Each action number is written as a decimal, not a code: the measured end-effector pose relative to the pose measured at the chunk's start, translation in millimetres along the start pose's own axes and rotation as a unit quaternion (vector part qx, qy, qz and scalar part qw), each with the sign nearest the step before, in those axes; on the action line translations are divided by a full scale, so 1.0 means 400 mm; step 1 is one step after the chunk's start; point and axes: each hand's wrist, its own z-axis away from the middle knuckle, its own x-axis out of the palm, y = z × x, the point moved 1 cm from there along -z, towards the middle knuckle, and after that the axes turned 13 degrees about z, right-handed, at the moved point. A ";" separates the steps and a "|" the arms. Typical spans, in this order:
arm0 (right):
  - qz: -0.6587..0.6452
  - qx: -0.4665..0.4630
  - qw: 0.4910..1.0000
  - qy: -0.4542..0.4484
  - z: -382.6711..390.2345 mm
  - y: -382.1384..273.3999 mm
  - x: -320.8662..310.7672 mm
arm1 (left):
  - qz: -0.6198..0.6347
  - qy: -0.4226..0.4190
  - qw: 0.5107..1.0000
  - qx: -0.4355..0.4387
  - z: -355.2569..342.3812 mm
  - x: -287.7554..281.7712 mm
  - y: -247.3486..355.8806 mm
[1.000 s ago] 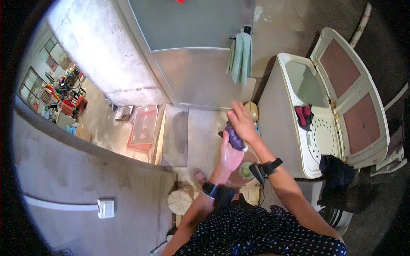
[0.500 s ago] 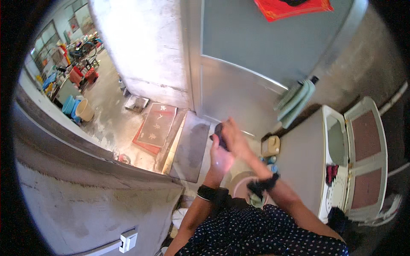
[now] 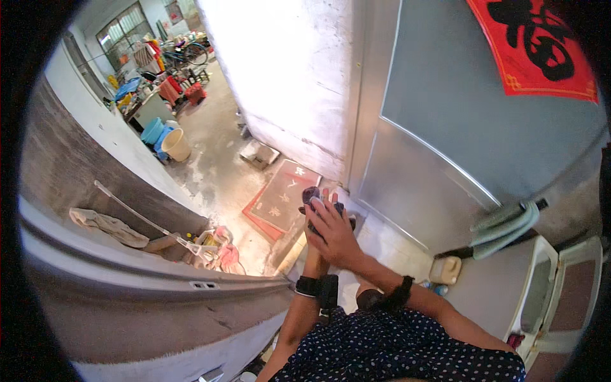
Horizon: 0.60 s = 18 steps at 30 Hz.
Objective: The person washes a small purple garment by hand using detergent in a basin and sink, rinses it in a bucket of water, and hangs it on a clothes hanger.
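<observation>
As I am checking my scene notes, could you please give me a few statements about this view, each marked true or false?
1. The right hand lies over the left hand. True.
2. The left wrist is bare. False: it wears a black band.
3. Red paper with black brushwork is on the grey door. True.
4. The cream bucket stands on the floor mat. False: it stands beside a light blue bucket.
5. A dark item shows at the hands. True.
</observation>
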 end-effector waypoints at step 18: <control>-0.478 0.215 0.801 -0.289 -0.648 0.412 0.520 | -0.019 -0.036 0.976 0.212 -0.495 0.156 0.207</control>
